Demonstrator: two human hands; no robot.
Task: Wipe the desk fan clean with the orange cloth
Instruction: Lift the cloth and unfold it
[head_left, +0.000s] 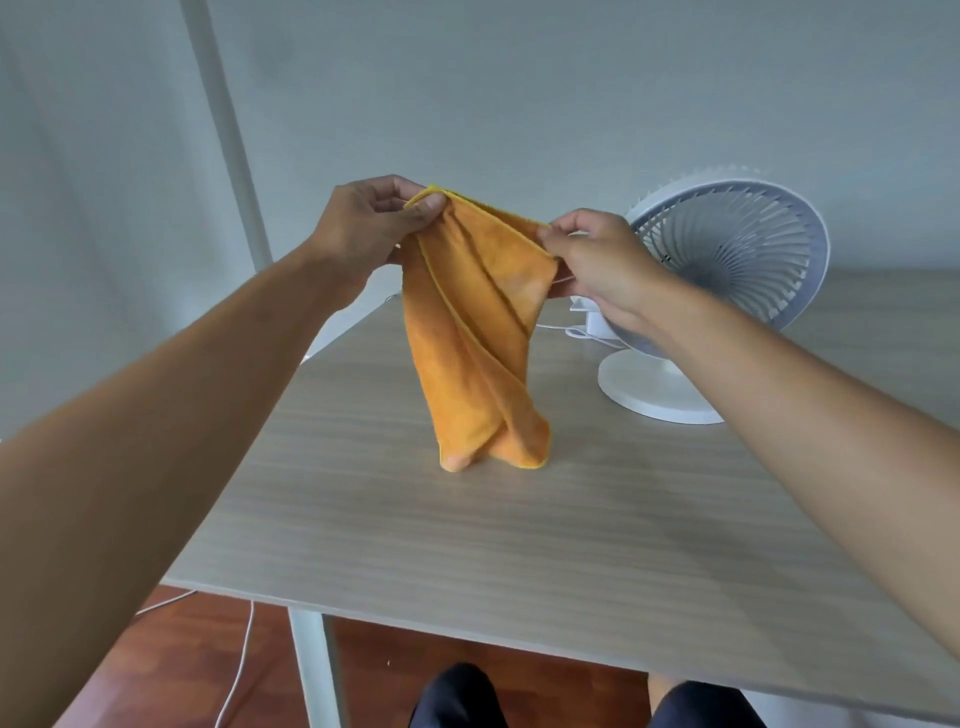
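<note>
The orange cloth (475, 332) hangs in folds above the desk, held up by its top edge. My left hand (371, 221) pinches its upper left corner. My right hand (597, 260) pinches the upper right corner. The cloth's lower end hangs down to the desk top; whether it touches I cannot tell. The white desk fan (737, 260) stands upright on its round base (652, 384) at the right, behind my right hand, with its grille facing me. My right wrist hides part of the fan's stem.
The light wood-grain desk (519, 519) stretches in front of me, its near edge above the reddish wooden floor. A white plug and cord (579, 322) lie left of the fan base. Another white cable (236, 670) hangs below the desk. A grey wall stands behind.
</note>
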